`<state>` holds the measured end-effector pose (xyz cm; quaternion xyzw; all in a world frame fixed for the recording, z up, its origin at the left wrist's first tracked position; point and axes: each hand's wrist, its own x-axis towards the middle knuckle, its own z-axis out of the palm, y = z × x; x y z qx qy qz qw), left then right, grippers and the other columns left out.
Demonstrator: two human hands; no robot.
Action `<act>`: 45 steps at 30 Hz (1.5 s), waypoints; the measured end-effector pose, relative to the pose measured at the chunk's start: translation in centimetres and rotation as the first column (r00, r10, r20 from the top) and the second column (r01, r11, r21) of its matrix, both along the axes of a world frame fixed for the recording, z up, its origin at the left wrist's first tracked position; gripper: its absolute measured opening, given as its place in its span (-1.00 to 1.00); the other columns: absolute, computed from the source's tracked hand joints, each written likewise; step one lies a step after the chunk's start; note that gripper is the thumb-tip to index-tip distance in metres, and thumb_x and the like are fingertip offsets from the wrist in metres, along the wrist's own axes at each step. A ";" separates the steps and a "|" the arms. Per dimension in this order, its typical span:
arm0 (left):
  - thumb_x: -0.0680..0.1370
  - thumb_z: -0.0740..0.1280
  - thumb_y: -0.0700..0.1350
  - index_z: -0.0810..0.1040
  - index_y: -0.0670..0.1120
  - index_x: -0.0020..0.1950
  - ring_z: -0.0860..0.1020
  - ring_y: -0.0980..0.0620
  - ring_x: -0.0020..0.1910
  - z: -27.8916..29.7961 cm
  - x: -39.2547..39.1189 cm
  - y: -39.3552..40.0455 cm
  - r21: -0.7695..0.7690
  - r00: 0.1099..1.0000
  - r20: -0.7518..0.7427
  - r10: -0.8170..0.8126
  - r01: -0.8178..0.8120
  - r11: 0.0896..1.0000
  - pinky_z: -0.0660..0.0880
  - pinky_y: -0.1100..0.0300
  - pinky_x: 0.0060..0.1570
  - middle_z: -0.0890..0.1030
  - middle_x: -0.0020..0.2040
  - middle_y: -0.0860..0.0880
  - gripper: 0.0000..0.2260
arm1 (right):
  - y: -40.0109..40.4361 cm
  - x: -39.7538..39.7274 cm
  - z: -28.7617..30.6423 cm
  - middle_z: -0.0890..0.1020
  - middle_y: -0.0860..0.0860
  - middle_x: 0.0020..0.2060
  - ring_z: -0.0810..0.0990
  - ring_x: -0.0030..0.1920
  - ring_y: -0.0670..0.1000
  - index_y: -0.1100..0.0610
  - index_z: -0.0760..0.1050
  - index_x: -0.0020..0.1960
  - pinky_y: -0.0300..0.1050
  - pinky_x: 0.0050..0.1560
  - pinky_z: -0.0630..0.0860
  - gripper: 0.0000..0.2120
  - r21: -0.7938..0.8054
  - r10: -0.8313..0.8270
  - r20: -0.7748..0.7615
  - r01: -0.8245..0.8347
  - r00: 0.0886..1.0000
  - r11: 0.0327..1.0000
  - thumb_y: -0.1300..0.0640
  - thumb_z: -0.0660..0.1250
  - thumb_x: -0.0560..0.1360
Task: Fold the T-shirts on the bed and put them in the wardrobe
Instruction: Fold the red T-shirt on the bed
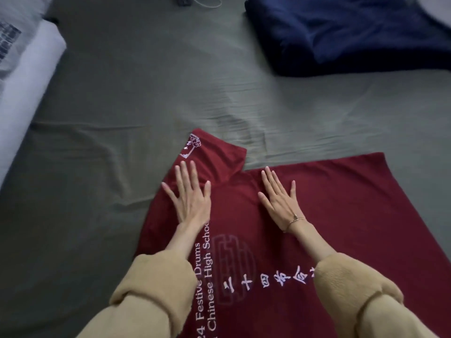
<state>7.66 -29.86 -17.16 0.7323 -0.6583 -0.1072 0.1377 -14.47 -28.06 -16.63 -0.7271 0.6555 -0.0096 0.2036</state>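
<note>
- My left hand [189,193] lies flat on the dark red cotton T-shirt with white printed lettering [329,215], fingers straight and spread, gripping nothing; it rests by the shirt's left edge, just below the sleeve.
- My right hand [278,198] is flat too, fingers straight and slightly fanned, palm down on the upper middle of the same shirt; a thin bracelet [295,219] circles that wrist.
- Both my arms wear fuzzy tan fleece sleeves [156,284] with the cuffs turned back.
- The shirt is spread on a grey-green bedsheet [122,106], which is creased, with wrinkles running out from the shirt's top edge.
- Far left, a pale lavender rolled pillow or quilt [29,89] lies along the edge of the bed.
- Top right, well apart from the red shirt, a navy blue bundle of folded cloth [341,35] sits on the sheet.
- At the top edge a thin white cable [207,3] loops beside a small dark object too blurred for me to identify.
- The red shirt lies smooth and flat. One short sleeve [214,150] points away from me, with a small white emblem near its hem.
- White English text runs lengthwise beside my left forearm, a faint circular design sits mid-shirt, and a row of white Chinese characters crosses between my sleeves.
</note>
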 end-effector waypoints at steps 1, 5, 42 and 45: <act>0.51 -0.23 0.20 -0.19 -0.06 0.52 -0.19 0.05 0.53 -0.2 -1.6 -0.1 -0.008 0.996 0.037 -0.085 0.085 0.996 -0.51 -0.13 0.30 -0.10 0.56 -0.07 -0.37 | -0.4 -1.1 0.0 -0.25 -0.18 0.49 -0.34 0.41 -0.26 0.00 -0.29 0.51 0.14 0.41 -0.37 -0.45 -0.001 -0.005 0.006 0.005 1.000 1.000 -0.09 -0.11 0.64; 0.57 -0.13 0.13 -0.01 -0.06 0.54 -0.09 0.14 0.50 -0.6 -8.2 -0.7 0.009 0.902 0.136 -0.410 0.412 0.911 -0.41 -0.16 0.35 -0.01 0.55 -0.01 -0.44 | -1.3 -6.1 -0.4 -0.25 -0.17 0.49 -0.34 0.42 -0.25 -0.01 -0.30 0.51 0.11 0.40 -0.40 -0.46 -0.006 0.011 -0.043 -0.012 0.999 1.000 -0.14 -0.18 0.62; 0.61 -0.21 0.20 0.43 -0.10 0.07 0.37 -0.08 0.22 0.2 -24.1 -9.9 0.199 0.875 0.241 -0.420 0.379 0.904 0.17 -0.10 0.35 0.45 0.12 -0.05 -0.47 | -10.5 -32.8 -1.3 0.51 0.29 0.07 0.43 0.15 0.24 0.36 0.44 0.13 -0.11 0.20 0.25 -0.80 -0.101 -0.284 0.431 0.358 0.857 0.928 0.28 0.14 0.59; 0.65 -0.14 0.12 0.38 -0.05 0.26 0.28 0.03 0.39 1.2 -24.1 -8.5 0.221 0.901 0.230 -0.366 0.318 0.922 -0.28 -0.22 0.41 0.41 0.29 0.02 -0.58 | -7.5 -32.0 -0.6 0.40 0.30 0.27 0.31 0.36 0.25 0.35 0.41 0.24 0.00 0.38 0.13 -0.67 -0.235 -0.298 0.397 0.409 0.868 0.882 0.18 0.13 0.56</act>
